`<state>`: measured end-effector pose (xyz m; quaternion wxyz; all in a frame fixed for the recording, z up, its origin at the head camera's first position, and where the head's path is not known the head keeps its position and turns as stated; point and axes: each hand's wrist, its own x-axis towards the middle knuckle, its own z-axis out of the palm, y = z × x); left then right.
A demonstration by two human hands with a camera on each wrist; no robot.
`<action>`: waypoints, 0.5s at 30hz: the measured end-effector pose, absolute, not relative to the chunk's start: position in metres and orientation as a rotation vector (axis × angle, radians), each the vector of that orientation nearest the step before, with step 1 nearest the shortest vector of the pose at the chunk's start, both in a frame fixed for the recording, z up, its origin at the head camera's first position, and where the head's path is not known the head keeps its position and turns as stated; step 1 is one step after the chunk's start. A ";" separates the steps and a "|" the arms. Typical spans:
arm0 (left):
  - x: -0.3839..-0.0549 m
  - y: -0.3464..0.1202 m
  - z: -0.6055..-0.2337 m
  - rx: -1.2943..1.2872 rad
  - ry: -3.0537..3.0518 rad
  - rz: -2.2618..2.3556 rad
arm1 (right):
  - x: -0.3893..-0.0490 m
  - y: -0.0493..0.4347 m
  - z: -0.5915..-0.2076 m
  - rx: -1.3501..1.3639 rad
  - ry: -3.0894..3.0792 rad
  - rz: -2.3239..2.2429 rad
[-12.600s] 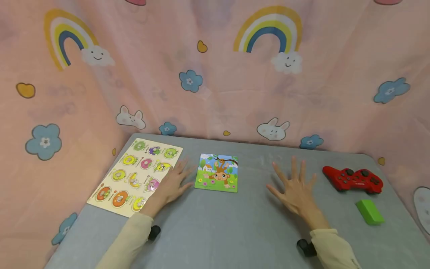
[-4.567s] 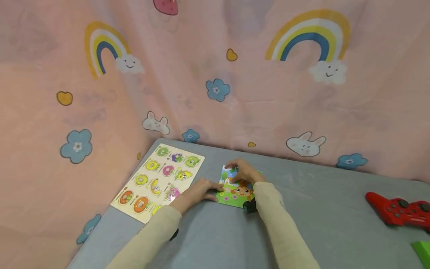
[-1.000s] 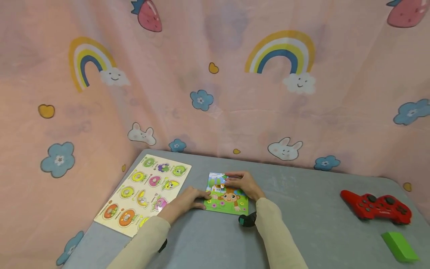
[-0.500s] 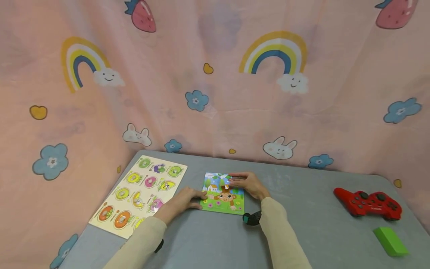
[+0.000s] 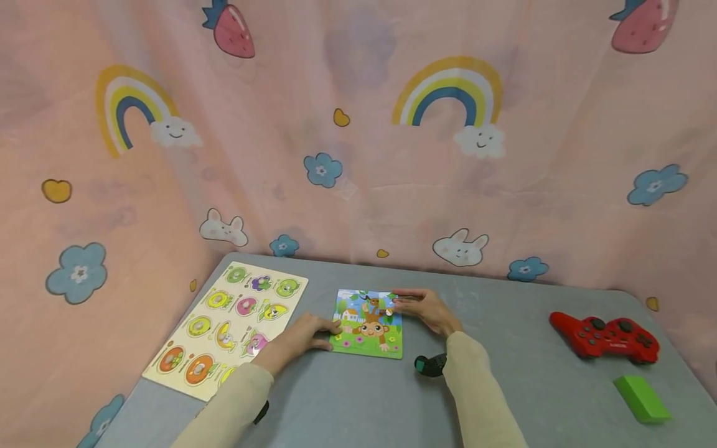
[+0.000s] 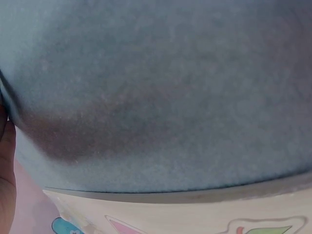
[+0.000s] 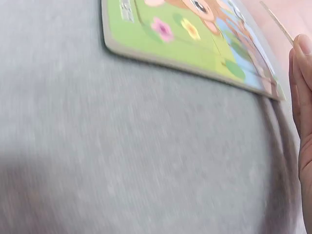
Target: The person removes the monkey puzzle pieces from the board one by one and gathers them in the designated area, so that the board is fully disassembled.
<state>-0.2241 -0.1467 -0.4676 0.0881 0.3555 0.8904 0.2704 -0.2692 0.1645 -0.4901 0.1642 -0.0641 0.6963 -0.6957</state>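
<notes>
A monkey jigsaw puzzle (image 5: 366, 339) lies flat on the grey table in the head view. My left hand (image 5: 299, 339) rests at its left edge, index fingertip on the board and thumb beside the edge; the left wrist view catches only a sliver of that hand (image 6: 6, 180). My right hand (image 5: 428, 310) is over the puzzle's upper right side, pinching a thin puzzle piece (image 5: 389, 305). Edge-on, the piece (image 7: 279, 22) shows at the fingertips in the right wrist view, raised off the board (image 7: 195, 63). Its picture side is mostly hidden.
A cream fruit peg puzzle board (image 5: 246, 292) lies on the left, close to my left forearm. A red game controller (image 5: 605, 338) and a green block (image 5: 642, 399) sit at the right. Behind the table hangs a pink printed curtain (image 5: 364, 205).
My right hand has shifted rightward from the middle of the puzzle with the piece, uncovering more of the monkey picture. My left hand stays at the left edge. The head view has turned slightly.
</notes>
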 end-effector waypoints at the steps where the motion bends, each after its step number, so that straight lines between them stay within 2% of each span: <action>1: -0.224 -0.147 -0.468 1.065 2.653 0.801 | -0.269 0.167 -0.490 -0.175 1.986 -1.983; 15: -0.223 -0.146 -0.467 1.078 2.655 0.790 | -0.264 0.201 -0.492 -0.166 2.036 -1.953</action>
